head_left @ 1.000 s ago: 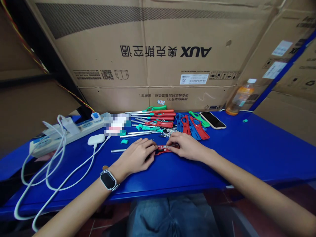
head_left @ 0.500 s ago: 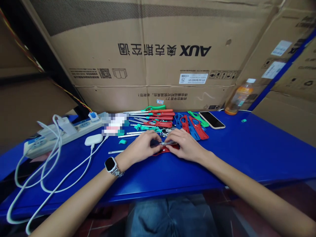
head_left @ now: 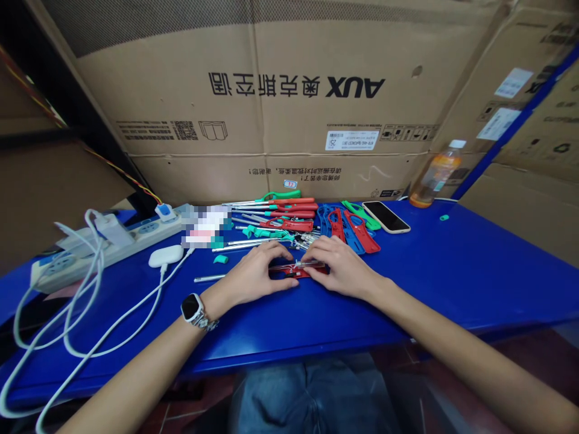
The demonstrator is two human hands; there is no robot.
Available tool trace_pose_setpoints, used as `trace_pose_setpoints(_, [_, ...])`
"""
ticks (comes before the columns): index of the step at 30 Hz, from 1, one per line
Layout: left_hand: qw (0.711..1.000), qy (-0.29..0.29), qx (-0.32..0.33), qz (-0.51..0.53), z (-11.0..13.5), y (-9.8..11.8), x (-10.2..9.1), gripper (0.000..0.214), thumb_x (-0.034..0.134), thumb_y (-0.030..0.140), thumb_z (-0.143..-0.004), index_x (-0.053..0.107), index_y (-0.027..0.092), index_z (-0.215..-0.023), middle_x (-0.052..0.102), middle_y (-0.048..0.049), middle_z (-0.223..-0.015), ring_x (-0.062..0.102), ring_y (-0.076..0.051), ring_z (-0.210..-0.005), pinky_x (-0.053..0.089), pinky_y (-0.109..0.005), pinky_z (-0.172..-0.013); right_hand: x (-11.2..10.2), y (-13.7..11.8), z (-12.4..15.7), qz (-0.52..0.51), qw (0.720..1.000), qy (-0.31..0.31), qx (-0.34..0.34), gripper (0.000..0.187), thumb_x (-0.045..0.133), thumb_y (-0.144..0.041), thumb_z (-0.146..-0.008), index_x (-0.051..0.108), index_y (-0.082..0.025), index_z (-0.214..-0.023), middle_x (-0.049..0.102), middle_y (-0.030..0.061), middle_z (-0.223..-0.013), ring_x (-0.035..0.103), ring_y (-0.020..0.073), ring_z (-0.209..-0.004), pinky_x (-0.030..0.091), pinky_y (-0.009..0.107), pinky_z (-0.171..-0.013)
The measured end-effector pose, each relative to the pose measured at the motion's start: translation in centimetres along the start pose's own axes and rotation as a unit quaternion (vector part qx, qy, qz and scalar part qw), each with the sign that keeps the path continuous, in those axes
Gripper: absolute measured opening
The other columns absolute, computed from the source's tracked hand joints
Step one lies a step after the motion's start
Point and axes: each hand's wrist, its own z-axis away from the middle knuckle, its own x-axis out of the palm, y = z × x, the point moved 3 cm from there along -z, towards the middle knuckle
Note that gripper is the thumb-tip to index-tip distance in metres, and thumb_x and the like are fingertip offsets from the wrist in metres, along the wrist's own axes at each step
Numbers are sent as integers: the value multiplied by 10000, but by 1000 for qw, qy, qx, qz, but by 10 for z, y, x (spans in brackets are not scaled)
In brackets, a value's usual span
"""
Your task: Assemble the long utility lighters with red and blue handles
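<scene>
My left hand [head_left: 253,274] and my right hand [head_left: 340,268] rest on the blue table [head_left: 452,271] with a red plastic handle piece [head_left: 294,270] between them. A thin metal rod lies along the top of that piece, and the fingertips of both hands pinch and press on it. Just behind my hands lies a heap of red, green and blue handles and metal rods [head_left: 289,220]. A lone metal rod [head_left: 208,278] sits left of my left hand. A small teal cap [head_left: 221,259] lies beside it.
A white power strip [head_left: 104,241] with plugs and looping white cables sits at the left, beside a white charger puck [head_left: 165,255]. A phone [head_left: 386,216] and an orange drink bottle [head_left: 435,175] stand at the back right. Large cardboard boxes [head_left: 289,96] wall the table.
Both hands have stayed on the red piece. My left fingers have slid further onto it and flattened, and the view has shifted slightly.
</scene>
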Motion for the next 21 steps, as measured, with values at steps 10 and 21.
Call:
trace_pose_setpoints(10, [999, -40, -19, -21, 5, -2, 2, 248, 699, 383, -842, 653, 207, -1011, 663, -48, -1034, 610, -228, -991, 493, -380, -881, 5, 6, 2, -12, 999, -29, 30, 109, 628, -216, -907, 705, -179, -974, 686, 53, -943, 578, 199, -946, 412, 342, -825])
trace_pose_setpoints(21, [999, -42, -33, -4, 5, -2, 4, 248, 696, 384, -846, 654, 210, -1017, 649, -49, -1018, 608, -223, -973, 500, -374, -860, 5, 2, 2, -19, 999, -28, 39, 150, 607, -230, -921, 731, -190, -994, 673, 52, -920, 580, 190, -920, 424, 337, -806])
